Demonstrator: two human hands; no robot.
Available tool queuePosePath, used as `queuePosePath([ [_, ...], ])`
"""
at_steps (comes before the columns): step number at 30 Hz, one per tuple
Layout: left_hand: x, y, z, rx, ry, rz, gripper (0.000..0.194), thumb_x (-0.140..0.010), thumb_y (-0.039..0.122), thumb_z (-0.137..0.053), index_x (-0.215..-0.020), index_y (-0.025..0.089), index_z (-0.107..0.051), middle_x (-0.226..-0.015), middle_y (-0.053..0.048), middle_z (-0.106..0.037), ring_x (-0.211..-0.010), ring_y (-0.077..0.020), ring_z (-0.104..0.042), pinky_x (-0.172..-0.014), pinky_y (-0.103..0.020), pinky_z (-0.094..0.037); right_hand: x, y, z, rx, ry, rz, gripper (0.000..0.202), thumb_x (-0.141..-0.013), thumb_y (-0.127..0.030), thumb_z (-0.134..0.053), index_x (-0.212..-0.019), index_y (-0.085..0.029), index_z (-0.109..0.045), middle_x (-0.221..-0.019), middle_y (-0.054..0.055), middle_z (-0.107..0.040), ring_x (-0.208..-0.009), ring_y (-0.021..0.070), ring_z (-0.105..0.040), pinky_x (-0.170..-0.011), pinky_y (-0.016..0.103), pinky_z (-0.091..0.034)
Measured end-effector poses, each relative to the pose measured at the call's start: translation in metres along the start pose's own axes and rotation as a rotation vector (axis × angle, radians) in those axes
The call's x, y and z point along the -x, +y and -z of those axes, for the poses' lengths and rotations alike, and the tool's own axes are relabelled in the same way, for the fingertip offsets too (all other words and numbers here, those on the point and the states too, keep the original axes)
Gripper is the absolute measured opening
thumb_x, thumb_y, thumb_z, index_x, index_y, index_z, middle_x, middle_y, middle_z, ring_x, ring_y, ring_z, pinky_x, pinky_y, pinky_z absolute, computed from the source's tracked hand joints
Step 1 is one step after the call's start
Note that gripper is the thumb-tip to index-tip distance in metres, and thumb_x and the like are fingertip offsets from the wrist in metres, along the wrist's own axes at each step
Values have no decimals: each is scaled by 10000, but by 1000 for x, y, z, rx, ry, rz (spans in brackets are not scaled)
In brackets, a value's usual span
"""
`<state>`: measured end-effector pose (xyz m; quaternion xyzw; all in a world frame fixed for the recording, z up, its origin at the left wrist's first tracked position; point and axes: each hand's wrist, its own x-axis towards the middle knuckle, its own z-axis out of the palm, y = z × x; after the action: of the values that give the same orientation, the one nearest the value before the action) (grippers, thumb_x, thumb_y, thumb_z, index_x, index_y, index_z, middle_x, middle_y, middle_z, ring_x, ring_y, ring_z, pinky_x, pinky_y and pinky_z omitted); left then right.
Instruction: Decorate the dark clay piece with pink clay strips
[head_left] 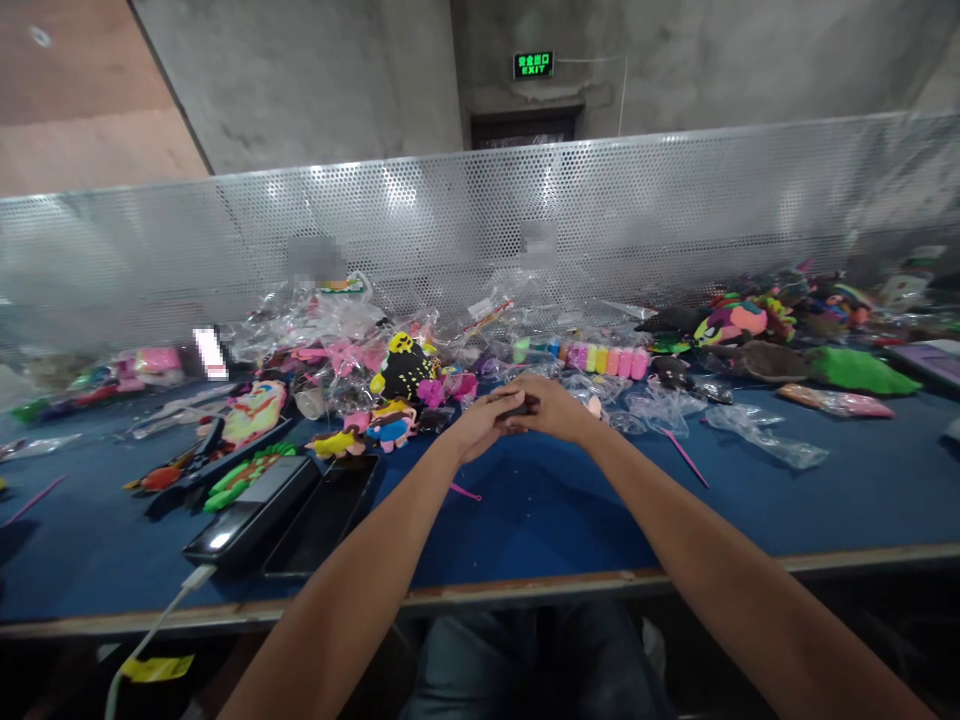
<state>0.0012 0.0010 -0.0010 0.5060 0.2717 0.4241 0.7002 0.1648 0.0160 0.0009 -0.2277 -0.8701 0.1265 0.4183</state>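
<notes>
Above the blue table (525, 530), the left hand (484, 422) and right hand (547, 408) meet with curled fingers, pinching a small dark piece (523, 408) between them, its long axis unclear. Bare cloth lies nearer; clear bags and clay figures crowd beyond.

Phone (326, 518) on table (540, 530), right of power bank (259, 505), before clay figures (392, 426)

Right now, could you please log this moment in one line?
left hand, right hand: dark piece between them | pink stick: on table
</notes>
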Motion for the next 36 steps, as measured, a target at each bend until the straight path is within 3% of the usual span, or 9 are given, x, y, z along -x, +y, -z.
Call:
queuePosePath([
  [6,-2,-2,4,8,2,1,293,-748,368,-759,-915,130,-717,-906,-92,-730,-734,-153,-662,-700,-287,-513,-1,4,0,49,17,23,377,-770,-284,-752,-1131,-208,-676,-1010,90,-684,-964,247,-636,-861,404,-515],
  [14,0,-1,3,-22,-28,-2,328,-661,245,-832,-940,116,-715,-912,-93,-734,-768,-164,-670,-758,-309,-505,0,4,2,71,17,25,334,-783,-212,-710,-1115,-236,-680,-977,61,-686,-900,206,-632,-805,353,-508],
  [24,2,9,4,258,-242,14,322,-872,420,-581,-947,127,-694,-704,-51,-646,-715,-171,-637,-872,-409,-509,0,-4,7,-31,204,-47,358,-780,-410,-725,-1088,-237,-666,-1051,70,-655,-1010,234,-615,-912,398,-480],
  [31,1,4,4,264,-170,-11,286,-873,406,-615,-962,144,-688,-609,7,-567,-673,-135,-609,-843,-353,-510,-2,-9,6,-9,251,6,371,-772,-481,-726,-1054,-247,-669,-1021,72,-639,-1004,236,-600,-908,417,-478],
  [36,1,3,3,267,-151,1,287,-864,404,-627,-974,147,-693,-655,-6,-599,-661,-125,-586,-833,-355,-504,-2,-6,4,21,230,12,353,-781,-500,-713,-1011,-233,-678,-995,76,-632,-969,230,-605,-872,407,-493],
])
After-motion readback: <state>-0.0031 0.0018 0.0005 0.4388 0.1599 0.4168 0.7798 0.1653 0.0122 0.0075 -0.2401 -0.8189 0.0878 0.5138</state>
